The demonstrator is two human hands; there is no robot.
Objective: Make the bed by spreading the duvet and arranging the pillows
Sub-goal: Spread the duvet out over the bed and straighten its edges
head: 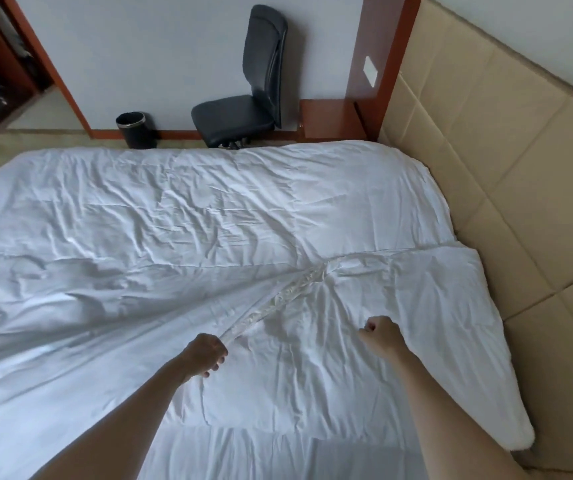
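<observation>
A wrinkled white duvet [174, 220] covers the bed from the left edge to the headboard on the right. A gathered, taut ridge of its fabric runs diagonally from the middle down to my left hand [205, 355], which grips that bunched fold. My right hand [380, 336] is curled into a fist just above the duvet to the right, and I cannot tell whether it holds any fabric. A folded-over part of the duvet [434, 306] lies near the headboard. No pillows are in view.
A beige padded headboard [506, 174] runs along the right side. Beyond the bed's far edge stand a black office chair [247, 98] and a black waste bin [135, 129] against a white wall. A wooden bedside unit [330, 119] sits by the headboard.
</observation>
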